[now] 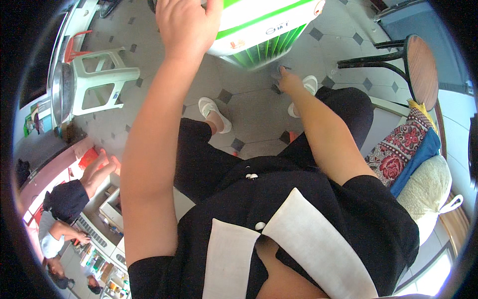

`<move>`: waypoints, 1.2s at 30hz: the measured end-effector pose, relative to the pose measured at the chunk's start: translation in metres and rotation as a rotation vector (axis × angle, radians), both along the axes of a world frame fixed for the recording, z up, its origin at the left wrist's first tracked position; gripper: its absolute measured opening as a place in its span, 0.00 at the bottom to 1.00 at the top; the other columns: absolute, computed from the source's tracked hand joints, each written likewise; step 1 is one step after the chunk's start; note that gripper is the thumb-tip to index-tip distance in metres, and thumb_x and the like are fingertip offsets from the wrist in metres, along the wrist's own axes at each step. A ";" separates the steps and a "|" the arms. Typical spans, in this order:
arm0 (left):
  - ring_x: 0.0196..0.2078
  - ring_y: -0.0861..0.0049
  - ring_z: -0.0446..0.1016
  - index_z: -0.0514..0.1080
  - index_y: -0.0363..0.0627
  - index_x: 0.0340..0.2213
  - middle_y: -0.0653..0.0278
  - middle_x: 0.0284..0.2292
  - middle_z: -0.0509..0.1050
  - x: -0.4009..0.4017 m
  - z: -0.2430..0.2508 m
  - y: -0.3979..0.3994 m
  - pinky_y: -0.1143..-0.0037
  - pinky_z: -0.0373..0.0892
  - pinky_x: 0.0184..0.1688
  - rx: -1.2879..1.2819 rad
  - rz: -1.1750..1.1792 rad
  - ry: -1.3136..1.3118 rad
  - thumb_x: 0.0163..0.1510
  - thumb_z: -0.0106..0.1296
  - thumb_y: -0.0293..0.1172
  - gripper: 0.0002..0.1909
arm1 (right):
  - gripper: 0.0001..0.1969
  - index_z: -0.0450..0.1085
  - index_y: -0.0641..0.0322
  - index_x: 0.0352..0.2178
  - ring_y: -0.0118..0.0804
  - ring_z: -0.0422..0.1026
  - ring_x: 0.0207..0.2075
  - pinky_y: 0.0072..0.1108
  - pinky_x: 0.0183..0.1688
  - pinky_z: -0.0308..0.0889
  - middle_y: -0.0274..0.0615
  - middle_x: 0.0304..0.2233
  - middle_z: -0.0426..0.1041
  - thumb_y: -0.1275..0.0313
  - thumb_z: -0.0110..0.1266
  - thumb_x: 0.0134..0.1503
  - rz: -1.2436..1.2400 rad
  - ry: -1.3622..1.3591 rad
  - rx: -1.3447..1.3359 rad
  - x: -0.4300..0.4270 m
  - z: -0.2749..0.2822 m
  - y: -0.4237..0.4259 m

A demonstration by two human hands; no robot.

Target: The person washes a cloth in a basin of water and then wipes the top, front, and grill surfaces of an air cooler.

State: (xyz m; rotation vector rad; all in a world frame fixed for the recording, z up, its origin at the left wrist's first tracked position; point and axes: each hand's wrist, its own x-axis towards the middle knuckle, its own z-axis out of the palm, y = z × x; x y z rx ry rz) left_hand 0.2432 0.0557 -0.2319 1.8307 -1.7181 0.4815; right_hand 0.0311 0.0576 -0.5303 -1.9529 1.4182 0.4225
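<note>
A green-and-white box-shaped package [269, 33] with ribbed green sides stands tilted before me, cut off by the top of the view. My left hand [188, 26] grips its left edge, thumb over the white face; the other fingertips run out of view. Printed writing and small pictures mark the package. Below its lower right corner is my right hand [291, 82], fingers pointing forward. A small, blurred grey thing [277, 74] shows at these fingertips; whether they hold it is unclear. My white shoes [214, 112] are on the tiled floor [254, 127] under both hands.
A pale plastic stool [101, 78] is at left, beside a round dark-centred object [62, 93]. A round-seated wooden stool [422, 71] is at right, near a floral cloth [392, 153] and a tied cream bag [429, 187]. Two other people [63, 224] are at lower left, near shelves.
</note>
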 end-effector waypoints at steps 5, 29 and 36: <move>0.46 0.59 0.63 0.68 0.41 0.38 0.54 0.42 0.68 -0.003 -0.001 -0.004 0.68 0.57 0.50 -0.020 -0.012 -0.013 0.46 0.45 0.29 0.16 | 0.24 0.58 0.56 0.48 0.49 0.67 0.40 0.33 0.40 0.64 0.54 0.39 0.67 0.68 0.47 0.47 -0.513 -0.285 0.038 -0.014 -0.020 -0.028; 0.45 0.58 0.63 0.68 0.40 0.39 0.54 0.43 0.67 -0.004 0.002 -0.001 0.69 0.58 0.50 0.022 0.004 -0.011 0.45 0.45 0.30 0.17 | 0.16 0.60 0.58 0.42 0.41 0.64 0.33 0.32 0.30 0.63 0.44 0.38 0.63 0.62 0.39 0.54 -1.855 -1.194 0.470 0.050 -0.008 -0.039; 0.45 0.59 0.63 0.68 0.41 0.39 0.55 0.42 0.68 -0.002 0.000 -0.002 0.69 0.57 0.50 -0.021 -0.008 -0.019 0.45 0.45 0.30 0.17 | 0.15 0.59 0.58 0.43 0.42 0.63 0.37 0.35 0.37 0.62 0.42 0.38 0.63 0.65 0.39 0.55 -1.868 -1.168 0.664 0.052 0.011 -0.022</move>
